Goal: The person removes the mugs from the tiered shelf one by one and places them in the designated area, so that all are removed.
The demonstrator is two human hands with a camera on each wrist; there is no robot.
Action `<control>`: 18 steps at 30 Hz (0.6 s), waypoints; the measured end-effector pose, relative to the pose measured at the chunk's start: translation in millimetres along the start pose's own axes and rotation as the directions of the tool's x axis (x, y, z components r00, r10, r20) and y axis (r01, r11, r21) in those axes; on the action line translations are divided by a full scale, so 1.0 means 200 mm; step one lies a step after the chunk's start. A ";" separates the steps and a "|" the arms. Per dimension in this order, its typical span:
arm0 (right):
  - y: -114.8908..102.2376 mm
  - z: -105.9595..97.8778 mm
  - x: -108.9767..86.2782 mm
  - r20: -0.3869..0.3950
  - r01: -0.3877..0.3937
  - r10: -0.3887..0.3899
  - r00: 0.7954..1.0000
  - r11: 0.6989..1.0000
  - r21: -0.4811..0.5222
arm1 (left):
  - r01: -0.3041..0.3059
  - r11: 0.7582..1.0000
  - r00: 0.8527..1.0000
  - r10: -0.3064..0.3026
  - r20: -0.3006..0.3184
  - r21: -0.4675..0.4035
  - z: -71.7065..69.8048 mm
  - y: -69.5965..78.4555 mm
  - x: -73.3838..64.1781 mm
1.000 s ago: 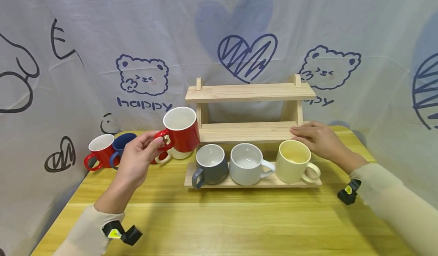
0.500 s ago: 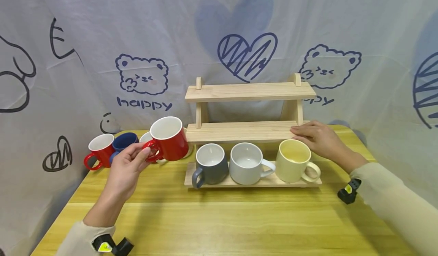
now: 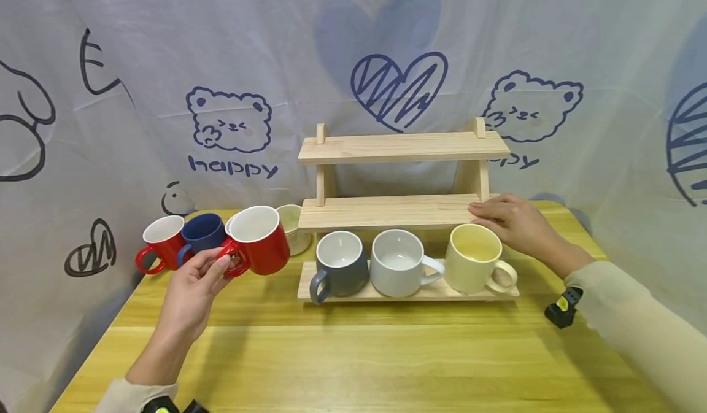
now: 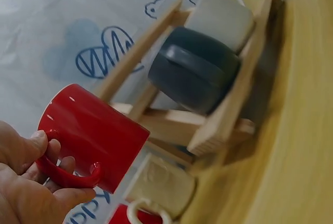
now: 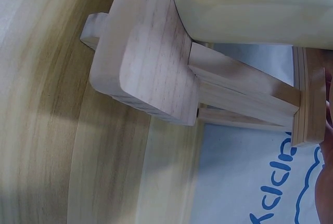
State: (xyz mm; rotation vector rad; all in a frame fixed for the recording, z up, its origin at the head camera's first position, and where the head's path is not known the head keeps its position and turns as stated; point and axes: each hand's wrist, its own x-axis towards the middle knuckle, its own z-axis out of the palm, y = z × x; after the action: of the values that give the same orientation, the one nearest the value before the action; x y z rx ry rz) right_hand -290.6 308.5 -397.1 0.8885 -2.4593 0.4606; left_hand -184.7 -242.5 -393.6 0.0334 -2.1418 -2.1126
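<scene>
My left hand (image 3: 190,290) pinches the handle of a red mug (image 3: 262,244) with a white inside, held upright left of the wooden shelf rack (image 3: 386,212). In the left wrist view the thumb and fingers (image 4: 21,151) wrap that handle. My right hand (image 3: 510,224) rests on the right end of the rack's middle shelf. Just below it on the bottom shelf stands a pale yellow mug (image 3: 472,259). To its left are a white mug (image 3: 399,266) and a dark grey mug (image 3: 341,266).
At the table's back left stand another red mug (image 3: 164,241), a blue mug (image 3: 203,232) and a cream mug (image 3: 295,232); a further mug is mostly hidden behind the held one. A printed cloth (image 3: 304,45) hangs behind the wooden table (image 3: 359,364).
My left hand has carried the red mug leftward and down, away from the rack's left end, uncovering the cream mug. My right hand stays in place.
</scene>
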 end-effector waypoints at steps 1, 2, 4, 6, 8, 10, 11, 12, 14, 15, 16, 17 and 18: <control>0.00 0.00 0.00 0.000 0.001 -0.001 1.000 1.000 0.000 | 0.005 1.000 1.000 -0.005 0.002 0.001 -0.01 -0.02 0.00; 0.00 0.00 0.00 0.000 0.001 -0.001 1.000 1.000 -0.001 | 0.015 1.000 1.000 -0.015 0.001 0.000 -0.01 -0.04 0.00; 0.00 0.00 0.00 0.001 -0.002 0.002 1.000 1.000 0.000 | 0.035 0.999 0.999 -0.035 0.000 -0.001 -0.01 -0.08 0.00; 0.01 0.00 0.00 0.001 -0.005 0.005 1.000 1.000 0.000 | 0.056 0.998 0.998 -0.056 -0.003 -0.003 -0.02 -0.12 0.00; 0.00 0.00 0.00 0.000 -0.005 0.005 1.000 1.000 0.002 | 0.070 0.998 0.998 -0.070 -0.004 -0.011 -0.01 -0.16 0.00; 0.00 0.00 0.00 -0.002 -0.002 0.002 1.000 1.000 0.003 | 0.080 0.997 0.997 -0.080 -0.009 -0.016 -0.01 -0.19 0.00; 0.01 0.00 0.00 -0.003 -0.001 0.001 1.000 1.000 0.002 | 0.085 0.996 0.996 -0.085 -0.014 -0.015 0.00 -0.21 0.01; 0.01 0.00 0.00 -0.002 -0.001 0.001 1.000 1.000 0.003 | 0.088 0.996 0.996 -0.088 -0.020 -0.015 0.00 -0.22 0.01; 0.00 0.00 0.00 -0.001 -0.001 0.001 1.000 1.000 0.002 | 0.092 0.996 0.995 -0.093 -0.025 -0.017 0.01 -0.25 0.02; 0.01 0.00 0.00 -0.001 -0.001 0.001 1.000 1.000 0.002 | 0.102 0.995 0.994 -0.103 -0.028 -0.019 0.02 -0.26 0.02; 0.00 0.00 0.00 -0.001 0.000 0.000 1.000 1.000 0.002 | 0.105 0.994 0.994 -0.106 -0.030 -0.024 0.02 -0.27 0.02; 0.00 0.00 0.00 -0.002 0.001 -0.001 1.000 1.000 0.003 | 0.110 0.994 0.993 -0.111 -0.035 -0.020 0.03 -0.28 0.02; 0.00 0.00 0.00 -0.001 0.002 -0.002 1.000 1.000 0.003 | 0.111 0.994 0.993 -0.112 -0.035 -0.020 0.03 -0.30 0.02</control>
State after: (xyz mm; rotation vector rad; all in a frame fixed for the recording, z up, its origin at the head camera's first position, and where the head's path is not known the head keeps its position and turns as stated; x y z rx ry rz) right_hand -290.7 308.7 -396.9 0.8918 -2.4569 0.4645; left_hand -193.9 -238.2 -452.2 0.1925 -2.1481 -2.1729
